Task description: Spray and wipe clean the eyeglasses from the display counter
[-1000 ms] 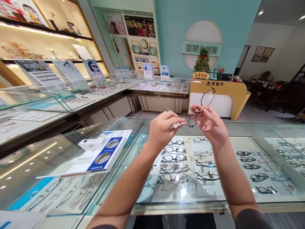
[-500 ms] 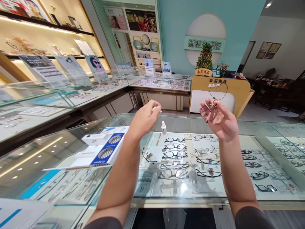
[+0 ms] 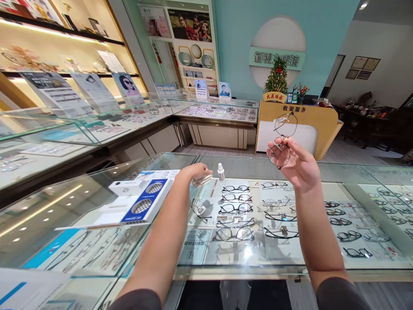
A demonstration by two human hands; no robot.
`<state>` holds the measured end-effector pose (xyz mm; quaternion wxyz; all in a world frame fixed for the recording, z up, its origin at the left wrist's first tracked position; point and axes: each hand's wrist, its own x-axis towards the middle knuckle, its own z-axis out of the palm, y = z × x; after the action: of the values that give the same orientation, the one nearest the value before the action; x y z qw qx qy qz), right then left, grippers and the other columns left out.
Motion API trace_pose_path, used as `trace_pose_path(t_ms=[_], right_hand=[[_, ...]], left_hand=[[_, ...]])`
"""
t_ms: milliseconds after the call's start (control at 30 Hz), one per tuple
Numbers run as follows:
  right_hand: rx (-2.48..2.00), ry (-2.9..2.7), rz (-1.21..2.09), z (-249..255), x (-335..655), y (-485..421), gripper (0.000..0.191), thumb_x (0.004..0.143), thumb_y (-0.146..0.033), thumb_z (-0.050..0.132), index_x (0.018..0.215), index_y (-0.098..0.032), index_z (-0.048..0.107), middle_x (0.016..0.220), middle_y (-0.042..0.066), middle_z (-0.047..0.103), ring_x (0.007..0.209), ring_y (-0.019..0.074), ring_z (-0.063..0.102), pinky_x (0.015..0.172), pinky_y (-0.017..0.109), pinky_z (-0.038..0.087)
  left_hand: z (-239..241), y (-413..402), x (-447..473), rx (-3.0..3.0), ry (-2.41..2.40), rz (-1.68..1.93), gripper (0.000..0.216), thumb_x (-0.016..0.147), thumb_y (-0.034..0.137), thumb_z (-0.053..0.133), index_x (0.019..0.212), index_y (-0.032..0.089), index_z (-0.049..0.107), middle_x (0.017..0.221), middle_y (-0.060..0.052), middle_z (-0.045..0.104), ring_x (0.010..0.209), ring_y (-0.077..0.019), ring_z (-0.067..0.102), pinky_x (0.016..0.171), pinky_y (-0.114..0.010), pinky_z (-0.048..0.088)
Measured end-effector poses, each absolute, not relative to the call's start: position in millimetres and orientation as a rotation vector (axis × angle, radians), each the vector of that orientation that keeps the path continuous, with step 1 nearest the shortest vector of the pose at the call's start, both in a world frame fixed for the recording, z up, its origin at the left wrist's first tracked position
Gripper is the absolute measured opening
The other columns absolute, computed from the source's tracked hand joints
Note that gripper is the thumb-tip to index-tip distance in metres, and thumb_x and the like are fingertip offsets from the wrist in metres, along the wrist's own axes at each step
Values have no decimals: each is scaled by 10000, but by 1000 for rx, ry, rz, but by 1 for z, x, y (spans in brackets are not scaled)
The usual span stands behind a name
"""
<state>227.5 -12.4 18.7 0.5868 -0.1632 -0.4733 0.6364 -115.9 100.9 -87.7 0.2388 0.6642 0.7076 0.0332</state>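
My right hand is raised over the counter, its fingers closed on a pair of thin-rimmed round eyeglasses. The glasses are turned on end, one lens above the fingertips and the other in front of the palm. My left hand is low over the glass counter top, closed on a pale folded cloth; its fingertips are partly hidden. A small white bottle stands upright on the glass, just right of the left hand.
Beneath the glass counter lie rows of eyeglasses. A blue and white box rests left of my left forearm. More display cases stand along the left and back, with a yellow cashier desk behind my right hand.
My left hand has come down and slightly left, close to the counter, and more of the cloth shows. My right hand has shifted slightly left, with the eyeglasses turned a little.
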Motion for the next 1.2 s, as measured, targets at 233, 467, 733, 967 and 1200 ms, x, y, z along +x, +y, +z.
trace_pose_path(t_ms=[233, 467, 733, 967, 1200], right_hand=[[-378, -1117, 1501, 17, 225, -13, 169, 817, -351, 898, 811, -265, 752, 941, -50, 774, 995, 119, 771, 924, 230, 631], [-435, -1145, 1464, 15, 225, -12, 146, 870, -350, 833, 834, -274, 714, 976, -26, 779, 1030, 156, 775, 991, 307, 632], [-487, -1169, 1423, 15, 222, -14, 245, 798, -419, 897, 829, -278, 699, 962, -7, 772, 1055, 198, 766, 1034, 369, 614], [-566, -1221, 1336, 15, 214, -18, 356, 727, -470, 955, 775, -270, 664, 972, 15, 793, 1056, 207, 741, 1056, 382, 574], [-631, -1273, 1291, 6, 200, -15, 401, 687, -526, 970, 763, -265, 676, 911, 4, 795, 996, 189, 707, 1032, 363, 520]], left_hand=[[-108, 111, -116, 1805, 1839, -35, 455, 660, 658, 784, 750, 226, 671, 874, -114, 787, 887, -323, 748, 747, -360, 556], [-121, 122, -107, 1927, 1776, 147, 843, 515, 745, 838, 1158, 213, 722, 1390, -180, 737, 1262, -404, 686, 1010, -411, 555], [-123, 119, -92, 1935, 1577, 478, 508, 604, 617, 812, 898, 215, 711, 1114, -114, 818, 1125, -347, 728, 1027, -402, 544], [-92, 104, -76, 1776, 1332, 960, 699, 818, 867, 523, 1116, 236, 500, 1271, -151, 719, 1225, -297, 698, 954, -420, 603], [-23, 44, -43, 1291, 660, 1471, 626, 777, 763, 779, 1052, 294, 470, 902, -1, 577, 822, -168, 624, 665, -294, 551]])
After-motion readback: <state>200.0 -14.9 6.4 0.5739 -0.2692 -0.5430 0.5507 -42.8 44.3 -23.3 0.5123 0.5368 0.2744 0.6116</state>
